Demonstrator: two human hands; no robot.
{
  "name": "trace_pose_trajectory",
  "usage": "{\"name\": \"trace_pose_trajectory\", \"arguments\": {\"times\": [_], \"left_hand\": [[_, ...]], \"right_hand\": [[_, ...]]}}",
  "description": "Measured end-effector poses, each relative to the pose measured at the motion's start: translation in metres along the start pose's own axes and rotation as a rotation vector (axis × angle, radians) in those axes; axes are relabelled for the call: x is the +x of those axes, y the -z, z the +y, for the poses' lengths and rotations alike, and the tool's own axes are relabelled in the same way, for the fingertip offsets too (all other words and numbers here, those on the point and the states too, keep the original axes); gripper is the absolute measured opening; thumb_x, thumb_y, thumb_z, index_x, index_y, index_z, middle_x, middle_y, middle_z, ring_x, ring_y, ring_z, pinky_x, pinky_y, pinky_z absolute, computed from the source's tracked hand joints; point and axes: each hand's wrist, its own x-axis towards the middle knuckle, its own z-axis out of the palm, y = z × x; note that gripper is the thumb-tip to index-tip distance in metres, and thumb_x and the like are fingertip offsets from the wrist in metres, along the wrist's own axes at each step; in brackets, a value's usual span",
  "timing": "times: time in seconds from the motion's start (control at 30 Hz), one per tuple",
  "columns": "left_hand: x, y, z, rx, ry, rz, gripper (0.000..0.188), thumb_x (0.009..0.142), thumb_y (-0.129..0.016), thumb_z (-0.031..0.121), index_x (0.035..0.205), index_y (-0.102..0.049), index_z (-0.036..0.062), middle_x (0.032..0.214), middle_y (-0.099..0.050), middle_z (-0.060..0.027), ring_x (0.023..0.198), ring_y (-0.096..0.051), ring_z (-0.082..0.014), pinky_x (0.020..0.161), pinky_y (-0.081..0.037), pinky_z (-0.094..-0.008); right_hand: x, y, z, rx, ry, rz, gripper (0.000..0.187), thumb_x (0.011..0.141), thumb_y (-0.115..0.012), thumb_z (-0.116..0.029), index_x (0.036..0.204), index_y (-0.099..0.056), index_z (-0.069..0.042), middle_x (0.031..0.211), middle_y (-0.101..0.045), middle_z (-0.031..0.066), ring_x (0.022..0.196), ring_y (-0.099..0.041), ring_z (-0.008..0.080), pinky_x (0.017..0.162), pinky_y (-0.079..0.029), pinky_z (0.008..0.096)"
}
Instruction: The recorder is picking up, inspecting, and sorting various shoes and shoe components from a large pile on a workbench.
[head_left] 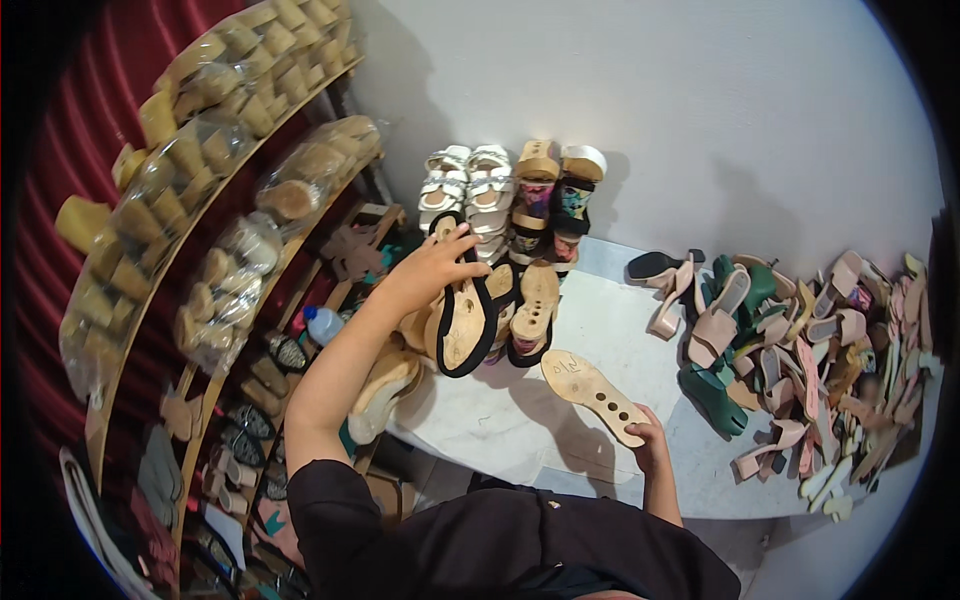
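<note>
My left hand (432, 270) grips a tan shoe sole with a thick black rim (466, 325), its fingers across the narrow middle. Beside it on the table stand more tan wooden soles with black edges (537, 300), one with a row of holes. My right hand (652, 440) pinches the narrow end of a flat tan sole (590, 393), which has three round holes and dark handwriting. That sole is over the near part of the white table (480, 405). Behind my left hand are stacked white strappy sandals (467, 185) and platform soles with patterned sides (537, 195).
At the right, a large heap of loose pink, green and black shoes and pieces (790, 350) covers the table. Shelves (225, 185) on the left hold bagged wooden heels and wedges. A blue-capped bottle (322, 325) stands near my left forearm. A white wall (680, 110) rises behind.
</note>
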Motion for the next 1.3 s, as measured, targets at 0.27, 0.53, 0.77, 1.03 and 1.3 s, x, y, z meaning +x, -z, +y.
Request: {"name": "trace_pose_trajectory", "arguments": {"times": [0.27,0.53,0.77,1.03,1.3], "left_hand": [[0.096,-0.077,-0.016,-0.196,-0.319,-0.152,0.071,0.06,-0.056,-0.019,0.118,-0.054,0.0211,0.143,-0.03,-0.0101,0.134,-0.023,-0.0327,0.107,-0.027,-0.0494],[0.142,-0.131,-0.011,-0.153,-0.469,-0.312,0.062,0.062,-0.059,-0.015,0.114,-0.055,0.0182,0.142,-0.031,-0.013,0.133,-0.026,-0.0317,0.101,-0.032,-0.0488],[0.142,-0.164,-0.03,-0.197,-0.423,-0.411,0.08,0.062,-0.056,-0.015,0.13,-0.045,0.0255,0.14,-0.034,-0.0162,0.128,-0.032,-0.0364,0.101,-0.034,-0.0456],[0.111,-0.093,-0.034,-0.311,-0.263,-0.302,0.079,0.063,-0.053,-0.015,0.133,-0.042,0.0219,0.137,-0.037,-0.0167,0.126,-0.036,-0.0331,0.101,-0.035,-0.0401],[0.037,-0.022,0.018,-1.24,0.054,-0.009,0.053,0.087,-0.056,0.019,0.133,-0.031,0.0075,0.115,-0.048,-0.0125,0.108,-0.047,-0.0186,0.094,-0.037,-0.0331]], "right_hand": [[-0.045,-0.014,0.023,0.099,0.109,0.264,0.055,0.058,-0.061,-0.007,0.112,-0.052,-0.004,0.098,-0.061,0.0081,0.089,-0.059,0.02,0.077,-0.048,0.0325],[-0.072,-0.021,0.044,0.149,0.201,0.38,0.054,0.058,-0.06,-0.002,0.111,-0.051,0.0,0.097,-0.061,0.0098,0.089,-0.06,0.0196,0.077,-0.047,0.0293],[-0.07,-0.032,0.023,0.277,0.264,0.322,0.059,0.06,-0.058,-0.006,0.116,-0.047,0.002,0.105,-0.059,0.0139,0.094,-0.06,0.0255,0.083,-0.049,0.0351],[-0.059,-0.061,-0.026,0.279,0.313,0.062,0.071,0.071,-0.055,-0.028,0.134,-0.034,-0.003,0.128,-0.047,0.0179,0.115,-0.049,0.0339,0.088,-0.044,0.0554],[-0.01,-0.157,-0.072,0.132,0.435,-0.232,0.086,0.07,-0.061,-0.025,0.143,-0.017,-0.013,0.138,-0.034,0.0139,0.123,-0.041,0.0297,0.094,-0.042,0.0495]]}}
